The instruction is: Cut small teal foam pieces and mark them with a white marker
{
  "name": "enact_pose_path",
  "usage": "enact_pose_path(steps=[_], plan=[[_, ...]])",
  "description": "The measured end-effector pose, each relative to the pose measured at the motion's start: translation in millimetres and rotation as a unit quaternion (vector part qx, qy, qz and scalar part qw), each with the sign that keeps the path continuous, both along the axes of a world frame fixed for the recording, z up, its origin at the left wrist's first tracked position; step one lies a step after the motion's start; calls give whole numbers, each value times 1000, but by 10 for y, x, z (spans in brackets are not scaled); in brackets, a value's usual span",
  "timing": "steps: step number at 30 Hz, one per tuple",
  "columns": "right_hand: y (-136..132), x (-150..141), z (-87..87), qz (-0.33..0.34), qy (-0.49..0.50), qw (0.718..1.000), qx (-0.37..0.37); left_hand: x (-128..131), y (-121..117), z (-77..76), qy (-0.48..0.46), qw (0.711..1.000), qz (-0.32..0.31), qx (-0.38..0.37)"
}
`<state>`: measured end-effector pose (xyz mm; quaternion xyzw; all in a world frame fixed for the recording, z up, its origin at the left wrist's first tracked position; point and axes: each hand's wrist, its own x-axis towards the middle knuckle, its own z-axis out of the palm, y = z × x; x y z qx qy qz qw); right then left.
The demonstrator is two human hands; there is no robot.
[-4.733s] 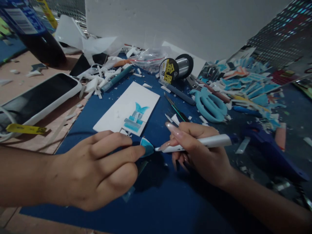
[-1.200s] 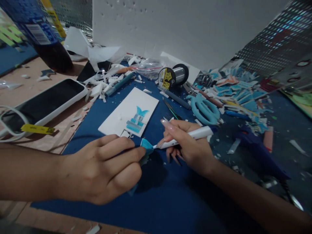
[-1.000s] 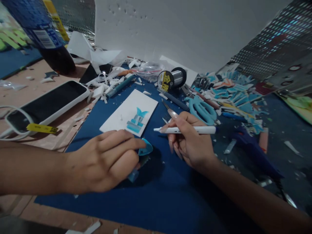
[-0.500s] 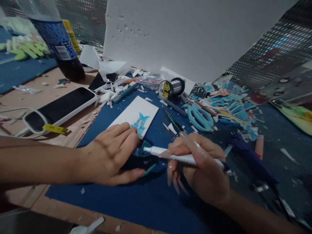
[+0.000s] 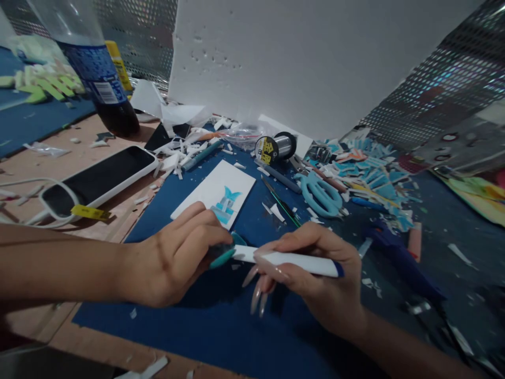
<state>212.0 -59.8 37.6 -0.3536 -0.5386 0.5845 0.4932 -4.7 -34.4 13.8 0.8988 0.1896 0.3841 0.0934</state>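
My right hand (image 5: 319,279) holds a white marker (image 5: 303,263) with a dark blue end, its long nails curled along the barrel. The marker points left at my left hand (image 5: 179,258), where its tip is hidden. My left fingers are pinched at a small blue piece (image 5: 239,239), which shows only in part behind the marker; the left thumb has a long teal nail (image 5: 222,259). Just beyond my left hand, a white card (image 5: 215,181) bears small blue cut shapes (image 5: 228,202). Both hands are over a blue mat (image 5: 189,331).
Light-blue scissors (image 5: 321,195), tweezers (image 5: 278,197) and a wire spool (image 5: 276,147) lie beyond my hands. Blue and white scraps (image 5: 374,173) are heaped at right, near a dark blue glue gun (image 5: 398,260). A phone (image 5: 100,176) and a bottle (image 5: 97,79) are at left.
The marker has shifted left and turned in my right hand, and its tip has gone behind my left fingers. My left thumb has drawn up from the mat into a pinch.
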Motion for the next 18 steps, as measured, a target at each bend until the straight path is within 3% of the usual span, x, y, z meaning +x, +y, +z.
enact_pose_path(steps=[3,9,11,14,18], plan=[[-48,23,-26,24,-11,999,42,-4,10,9,-16,999,-29,-24],[-144,63,-5,83,-94,981,146,-3,12,-6,30,998,-51,0],[-183,67,34,109,-159,972,136,3,-9,1,36,997,-68,19],[-228,85,86,89,-261,958,83,16,-51,16,57,996,-67,13],[-208,113,90,119,-248,954,115,32,-101,11,60,997,-43,33]])
